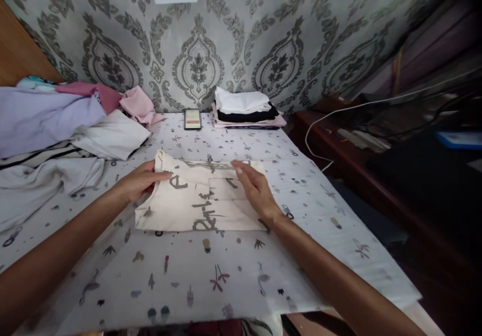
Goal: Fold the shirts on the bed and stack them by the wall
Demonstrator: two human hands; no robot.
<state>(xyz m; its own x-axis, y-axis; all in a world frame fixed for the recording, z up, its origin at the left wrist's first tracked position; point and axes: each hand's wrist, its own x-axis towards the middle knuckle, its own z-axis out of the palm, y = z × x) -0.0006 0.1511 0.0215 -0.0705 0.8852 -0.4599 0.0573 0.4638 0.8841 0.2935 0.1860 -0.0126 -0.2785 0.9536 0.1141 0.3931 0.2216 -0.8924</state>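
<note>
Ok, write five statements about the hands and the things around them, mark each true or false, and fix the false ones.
1. The left hand holds the cream garment at its left end. True.
2. A white garment tops the folded stack. True.
3. The right hand is over that stack. False: it is at the right part of the cream garment.
4. The phone-like object lies on the stack. False: it is on the printed sheet, left of the stack.
5. A lavender garment lies at the picture's left. True.
</note>
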